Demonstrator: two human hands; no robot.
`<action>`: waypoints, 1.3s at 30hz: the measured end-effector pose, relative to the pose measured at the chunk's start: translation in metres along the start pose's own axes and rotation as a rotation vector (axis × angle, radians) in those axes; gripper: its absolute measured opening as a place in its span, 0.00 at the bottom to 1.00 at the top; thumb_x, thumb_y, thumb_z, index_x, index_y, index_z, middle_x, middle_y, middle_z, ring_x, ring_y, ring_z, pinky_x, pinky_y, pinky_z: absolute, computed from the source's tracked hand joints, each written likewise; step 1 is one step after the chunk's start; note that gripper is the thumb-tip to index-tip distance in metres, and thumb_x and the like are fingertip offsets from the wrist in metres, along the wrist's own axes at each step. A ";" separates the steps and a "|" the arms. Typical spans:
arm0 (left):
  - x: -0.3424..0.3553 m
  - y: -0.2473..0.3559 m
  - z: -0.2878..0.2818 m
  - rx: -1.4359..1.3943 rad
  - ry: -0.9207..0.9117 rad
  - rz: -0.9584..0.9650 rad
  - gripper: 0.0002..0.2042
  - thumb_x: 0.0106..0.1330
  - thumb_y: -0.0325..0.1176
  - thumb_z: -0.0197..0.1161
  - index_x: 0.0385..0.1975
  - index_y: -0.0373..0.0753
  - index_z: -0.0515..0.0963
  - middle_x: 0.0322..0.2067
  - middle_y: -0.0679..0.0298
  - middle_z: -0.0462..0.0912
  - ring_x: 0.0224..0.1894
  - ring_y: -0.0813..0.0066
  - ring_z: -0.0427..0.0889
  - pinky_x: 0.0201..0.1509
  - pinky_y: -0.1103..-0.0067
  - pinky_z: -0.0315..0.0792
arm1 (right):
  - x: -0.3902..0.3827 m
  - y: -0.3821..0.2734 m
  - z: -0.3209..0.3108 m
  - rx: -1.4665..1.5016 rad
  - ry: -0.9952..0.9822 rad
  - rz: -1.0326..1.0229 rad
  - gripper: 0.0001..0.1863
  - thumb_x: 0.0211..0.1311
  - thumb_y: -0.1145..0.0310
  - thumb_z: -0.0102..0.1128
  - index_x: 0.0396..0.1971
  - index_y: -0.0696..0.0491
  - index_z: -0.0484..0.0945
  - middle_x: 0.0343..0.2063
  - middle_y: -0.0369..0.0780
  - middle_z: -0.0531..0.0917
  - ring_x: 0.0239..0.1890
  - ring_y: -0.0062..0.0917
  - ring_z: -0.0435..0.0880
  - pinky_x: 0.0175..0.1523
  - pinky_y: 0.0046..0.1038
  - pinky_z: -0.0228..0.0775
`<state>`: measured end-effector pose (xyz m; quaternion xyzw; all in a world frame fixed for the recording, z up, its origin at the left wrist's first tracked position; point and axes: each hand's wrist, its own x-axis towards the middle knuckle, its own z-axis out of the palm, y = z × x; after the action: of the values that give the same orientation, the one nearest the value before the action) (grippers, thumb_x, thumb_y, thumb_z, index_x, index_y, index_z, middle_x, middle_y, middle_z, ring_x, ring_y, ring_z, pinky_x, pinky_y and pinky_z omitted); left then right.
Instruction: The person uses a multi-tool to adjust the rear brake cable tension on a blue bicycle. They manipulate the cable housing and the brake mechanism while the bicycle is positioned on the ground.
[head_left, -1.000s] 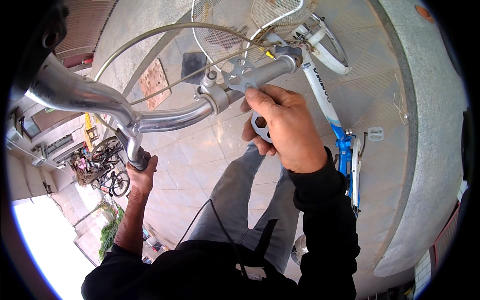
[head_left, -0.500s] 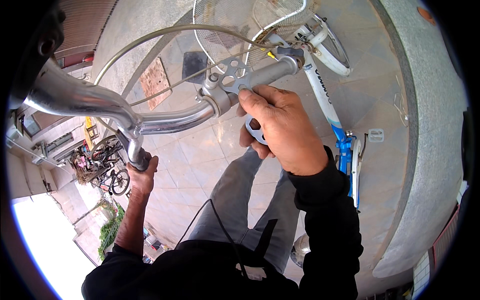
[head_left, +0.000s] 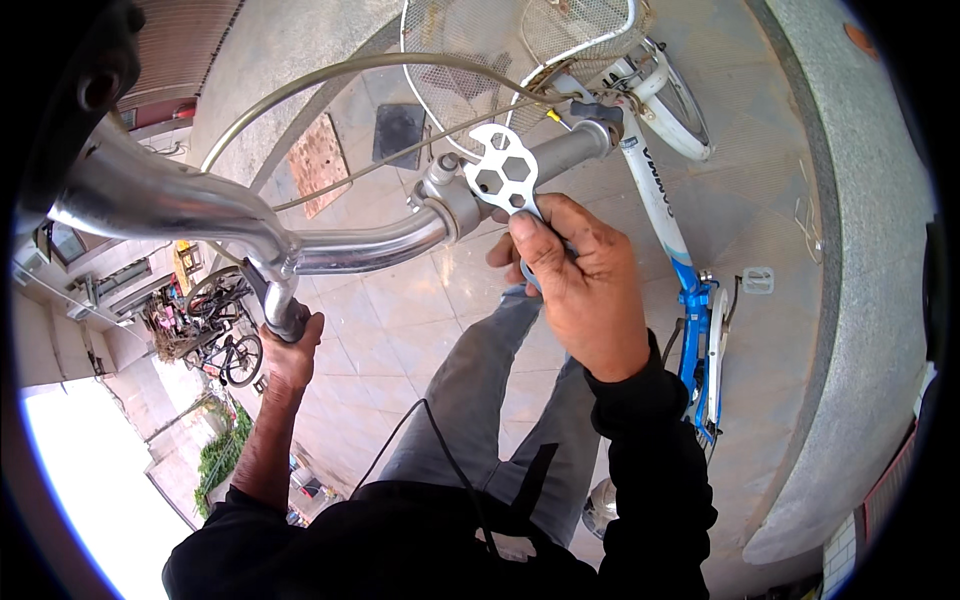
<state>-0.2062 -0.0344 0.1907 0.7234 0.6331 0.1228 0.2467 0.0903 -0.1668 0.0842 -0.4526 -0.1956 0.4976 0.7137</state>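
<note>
Right hand (head_left: 585, 270) pinches a flat multi-hole wrench (head_left: 516, 170) between thumb and fingers; its head lies up-left of the fingertips, long axis running mostly upward; clamp bolt (head_left: 444, 168) sits just left of the head, contact cannot be told; right hand is nearer; left hand (head_left: 292, 358) wraps the dark grip (head_left: 287, 323) at the handlebar's (head_left: 370, 249) lower end.
</note>
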 end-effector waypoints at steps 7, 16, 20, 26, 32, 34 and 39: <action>-0.002 -0.002 -0.001 0.042 0.002 0.040 0.06 0.50 0.21 0.64 0.22 0.37 0.72 0.17 0.71 0.72 0.18 0.85 0.70 0.21 0.85 0.65 | -0.006 0.001 -0.005 -0.142 0.072 -0.146 0.13 0.63 0.69 0.54 0.45 0.59 0.74 0.26 0.37 0.82 0.25 0.14 0.77 0.31 0.17 0.71; 0.000 -0.025 -0.012 -0.004 -0.123 0.122 0.08 0.53 0.24 0.63 0.25 0.39 0.69 0.14 0.69 0.69 0.14 0.83 0.68 0.17 0.86 0.60 | -0.067 0.027 -0.003 -0.199 0.258 -0.104 0.16 0.57 0.66 0.57 0.42 0.60 0.71 0.29 0.47 0.75 0.29 0.39 0.76 0.36 0.31 0.68; 0.003 -0.015 -0.017 0.032 -0.234 0.106 0.09 0.54 0.25 0.63 0.23 0.40 0.68 0.13 0.69 0.69 0.13 0.83 0.67 0.16 0.85 0.59 | -0.114 0.047 -0.004 -0.391 0.466 -0.092 0.15 0.56 0.65 0.57 0.38 0.59 0.71 0.29 0.45 0.74 0.31 0.40 0.75 0.36 0.33 0.67; 0.005 0.007 -0.029 -0.004 -0.397 0.178 0.09 0.56 0.26 0.64 0.22 0.40 0.69 0.10 0.71 0.67 0.11 0.86 0.65 0.14 0.86 0.55 | -0.239 0.082 -0.004 -0.744 0.994 0.107 0.14 0.55 0.64 0.61 0.30 0.57 0.69 0.25 0.44 0.73 0.28 0.39 0.73 0.34 0.34 0.65; 0.023 0.029 -0.046 0.026 -0.463 0.326 0.10 0.57 0.29 0.64 0.21 0.40 0.68 0.10 0.71 0.67 0.11 0.86 0.63 0.14 0.86 0.55 | -0.384 0.108 -0.001 -0.906 1.777 0.258 0.15 0.59 0.61 0.56 0.27 0.59 0.70 0.24 0.46 0.73 0.27 0.40 0.71 0.34 0.33 0.64; 0.024 0.041 -0.052 0.098 -0.457 0.406 0.11 0.57 0.32 0.64 0.21 0.40 0.68 0.10 0.71 0.66 0.11 0.86 0.63 0.14 0.86 0.55 | -0.422 0.119 0.000 -1.029 1.975 0.421 0.16 0.59 0.59 0.55 0.27 0.59 0.71 0.26 0.47 0.75 0.30 0.41 0.73 0.36 0.36 0.64; 0.018 0.067 -0.057 0.096 -0.553 0.480 0.12 0.59 0.35 0.64 0.23 0.38 0.67 0.10 0.70 0.66 0.10 0.85 0.62 0.13 0.85 0.56 | -0.476 0.160 -0.001 -1.436 2.118 0.635 0.14 0.60 0.61 0.53 0.34 0.59 0.73 0.35 0.44 0.76 0.41 0.39 0.73 0.44 0.38 0.65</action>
<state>-0.1739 -0.0106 0.2705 0.8678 0.3600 -0.0527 0.3385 -0.1979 -0.5747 0.0308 -0.9221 0.3495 -0.1645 -0.0244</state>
